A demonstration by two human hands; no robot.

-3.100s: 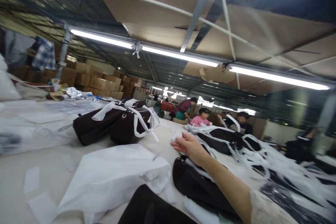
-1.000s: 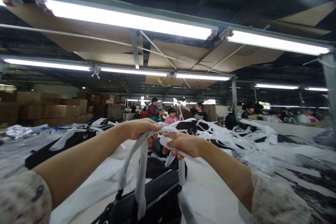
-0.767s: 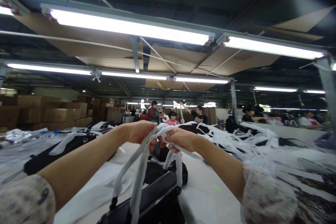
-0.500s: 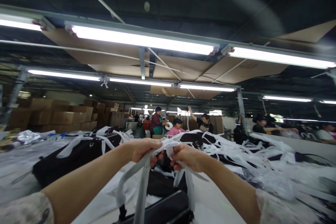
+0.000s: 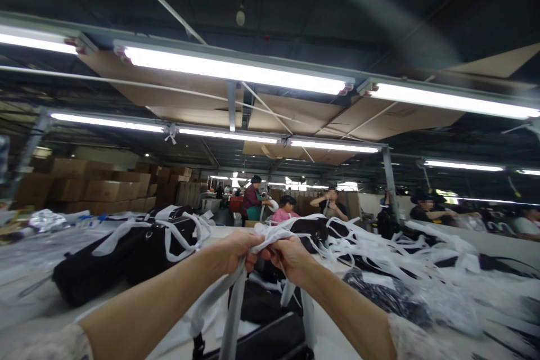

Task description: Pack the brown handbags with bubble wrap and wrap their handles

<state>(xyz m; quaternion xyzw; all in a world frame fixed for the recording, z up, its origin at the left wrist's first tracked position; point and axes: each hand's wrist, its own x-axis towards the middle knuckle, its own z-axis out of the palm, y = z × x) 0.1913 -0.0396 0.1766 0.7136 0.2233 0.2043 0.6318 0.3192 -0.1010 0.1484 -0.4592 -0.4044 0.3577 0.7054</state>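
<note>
Both hands meet at mid-view over the table, thumbs and fingers pinched on white strip material. My left hand (image 5: pixel 237 250) is closed on the white strip (image 5: pixel 272 232) where it bunches together. Close beside it, my right hand (image 5: pixel 292 256) also pinches the strip, its fingertips almost touching the left ones. White-wrapped straps (image 5: pixel 231 315) hang from the hands to a black bag (image 5: pixel 270 342) lying below, a dark buckle at one strap's lower end. My fingers hide how the strip crosses or loops.
To the left lies another black bag (image 5: pixel 113 256) with white-wrapped straps. A tangled heap of white strips (image 5: pixel 392 250) over black bags spreads at the right, near clear plastic wrapping (image 5: pixel 447 304). Beyond are stacked cartons (image 5: pixel 105 190) and several people. Tube lights (image 5: pixel 236 70) hang overhead.
My hands have drawn closer together, and the open strip loop by my right fingers has flattened. A person in the background has lowered a raised arm. The view has shifted slightly.
</note>
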